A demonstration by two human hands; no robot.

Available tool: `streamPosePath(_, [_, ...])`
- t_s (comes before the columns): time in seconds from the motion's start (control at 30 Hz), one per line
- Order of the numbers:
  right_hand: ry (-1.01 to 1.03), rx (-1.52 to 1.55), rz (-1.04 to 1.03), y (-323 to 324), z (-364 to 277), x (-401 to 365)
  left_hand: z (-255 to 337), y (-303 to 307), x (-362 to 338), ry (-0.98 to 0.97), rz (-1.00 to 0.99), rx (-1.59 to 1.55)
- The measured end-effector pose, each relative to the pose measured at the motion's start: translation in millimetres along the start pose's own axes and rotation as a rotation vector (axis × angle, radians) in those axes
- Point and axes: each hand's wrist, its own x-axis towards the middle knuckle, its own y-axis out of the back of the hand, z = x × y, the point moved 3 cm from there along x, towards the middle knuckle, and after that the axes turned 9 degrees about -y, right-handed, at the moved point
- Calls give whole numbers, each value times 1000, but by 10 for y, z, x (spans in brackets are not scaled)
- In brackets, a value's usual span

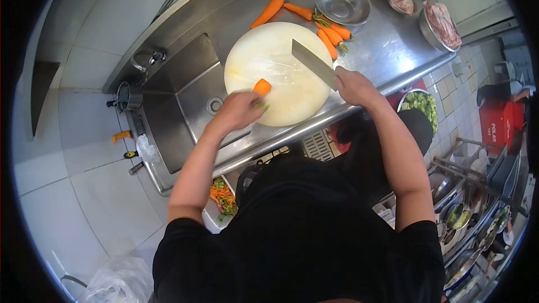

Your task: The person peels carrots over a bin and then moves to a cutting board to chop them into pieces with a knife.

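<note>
A round white cutting board (247, 50) lies on the steel counter, overlapping the sink's edge. My left hand (240, 112) is over its lower left part, fingers closed around the near end of a carrot (261, 87). Blur partly hides this grip, and a bit of green shows by the fingertips. My right hand (355, 87) grips a cleaver (313, 63) by its handle at the board's right edge. The blade points up and left across the board, apart from the carrot. Several whole carrots (269, 11) lie behind and to the right of the board.
A steel sink (185, 101) with a faucet (149, 59) is at left. Behind the carrots stands a metal bowl (342, 3). Bowls of raw meat (441, 25) stand at the counter's right end. Below are chopped greens (420, 106) and a bin of scraps (223, 196).
</note>
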Motion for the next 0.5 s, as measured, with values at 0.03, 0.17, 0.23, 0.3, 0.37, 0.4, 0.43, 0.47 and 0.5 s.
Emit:
streamPosePath(0.03, [-9, 15, 4, 5, -1, -11, -190, 14, -266, -4, -148, 87])
streamPosePath(0.17, [-25, -12, -24, 30, 29, -46, -1056, -187, -1466, 147, -734, 296])
streamPosePath(0.23, [-29, -46, -50, 3, 22, 10, -1045, -66, -1538, 217, -587, 254])
streamPosePath(0.3, [48, -144, -110, -20, -53, 47, -902, 65, -1322, 292, -267, 135])
streamPosePath(0.37, [180, -90, -99, -336, 75, 303, -772, 2, -767, 258, 27, 7])
streamPosePath(0.4, [222, -91, -45, -615, 185, 561, -794, -66, -504, 232, 144, -61])
streamPosePath(0.43, [203, -17, -21, -470, 85, 409, -686, -83, -249, 255, 139, -82])
streamPosePath(0.47, [230, 7, 19, -578, 93, 543, -762, -154, 1, 122, 176, -20])
streamPosePath(0.5, [351, -79, 90, -597, 108, 571, -842, -245, 225, 95, 113, -73])
